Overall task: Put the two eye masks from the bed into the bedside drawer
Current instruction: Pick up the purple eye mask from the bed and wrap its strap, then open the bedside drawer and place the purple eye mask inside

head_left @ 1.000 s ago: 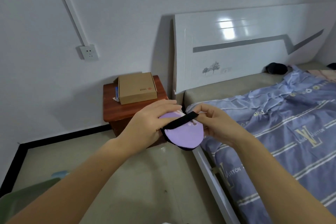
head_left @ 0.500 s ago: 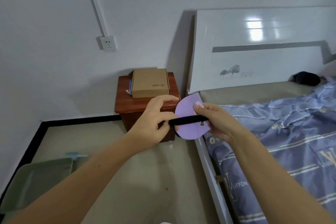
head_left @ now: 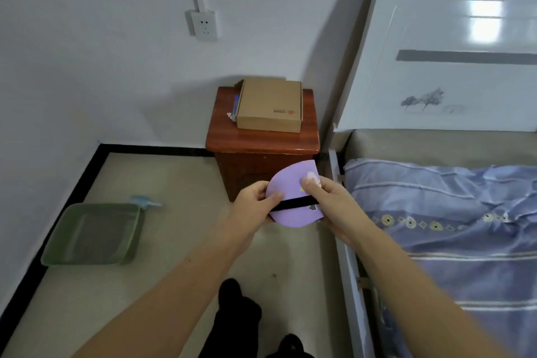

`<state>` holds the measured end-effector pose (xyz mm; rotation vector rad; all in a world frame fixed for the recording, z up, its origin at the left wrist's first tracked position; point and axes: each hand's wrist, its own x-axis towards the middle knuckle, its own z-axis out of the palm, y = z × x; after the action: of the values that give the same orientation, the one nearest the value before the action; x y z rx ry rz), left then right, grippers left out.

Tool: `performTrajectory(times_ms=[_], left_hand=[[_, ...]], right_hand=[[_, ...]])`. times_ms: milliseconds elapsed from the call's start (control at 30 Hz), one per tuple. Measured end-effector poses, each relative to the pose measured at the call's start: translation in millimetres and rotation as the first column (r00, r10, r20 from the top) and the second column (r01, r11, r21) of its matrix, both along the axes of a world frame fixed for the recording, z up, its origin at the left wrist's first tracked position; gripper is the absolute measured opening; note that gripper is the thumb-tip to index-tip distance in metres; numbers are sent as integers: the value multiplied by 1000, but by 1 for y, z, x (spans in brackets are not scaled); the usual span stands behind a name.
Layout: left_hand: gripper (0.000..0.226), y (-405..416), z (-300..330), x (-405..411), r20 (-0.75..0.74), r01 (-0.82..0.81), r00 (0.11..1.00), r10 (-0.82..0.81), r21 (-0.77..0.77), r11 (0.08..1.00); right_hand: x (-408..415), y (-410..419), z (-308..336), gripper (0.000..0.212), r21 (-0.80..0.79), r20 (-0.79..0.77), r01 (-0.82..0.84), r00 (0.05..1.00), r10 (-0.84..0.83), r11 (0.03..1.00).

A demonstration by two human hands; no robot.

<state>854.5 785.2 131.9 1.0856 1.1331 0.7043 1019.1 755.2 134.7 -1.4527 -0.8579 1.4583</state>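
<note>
A purple eye mask (head_left: 290, 183), folded in half with a black strap across it, is held between both hands in front of the bedside cabinet. My left hand (head_left: 252, 206) pinches its left edge and the strap. My right hand (head_left: 328, 203) grips its right side, thumb on top. The red-brown wooden bedside cabinet (head_left: 261, 151) stands against the wall just behind the mask; its front is partly hidden and the drawer looks closed. The second eye mask is out of view.
A brown cardboard box (head_left: 268, 104) lies on the cabinet top. The bed with a blue striped quilt (head_left: 450, 212) and white headboard (head_left: 450, 46) is on the right. A green plastic tray (head_left: 93, 234) sits on the floor at left. My dark-clothed legs (head_left: 241, 320) show below.
The view has swung left and down, so the cabinet is now centred and the floor tray shows. Both hands have kept hold of the purple mask and lowered it in front of the cabinet.
</note>
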Motion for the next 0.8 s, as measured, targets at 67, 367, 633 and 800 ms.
performTrajectory(times_ms=[67,367,633,800], left_hand=[[10,16,-15,-4,-74,-35,997,33,-22,999],[10,115,-106,-23,-112,165,971,-211,-324,932],[27,247,-231,-39,-404,-100,909,-104,-453,886],[54,315,-315,-53,-548,-265,826,130,-175,948]], right_hand=[[-4,9,-17,30,-93,-62,-6,998,0,996],[-14,85,-122,15,-443,-46,117,987,-153,889],[29,194,-244,37,-514,428,251,904,-8,821],[83,260,-317,68,-383,613,347,789,-45,856]])
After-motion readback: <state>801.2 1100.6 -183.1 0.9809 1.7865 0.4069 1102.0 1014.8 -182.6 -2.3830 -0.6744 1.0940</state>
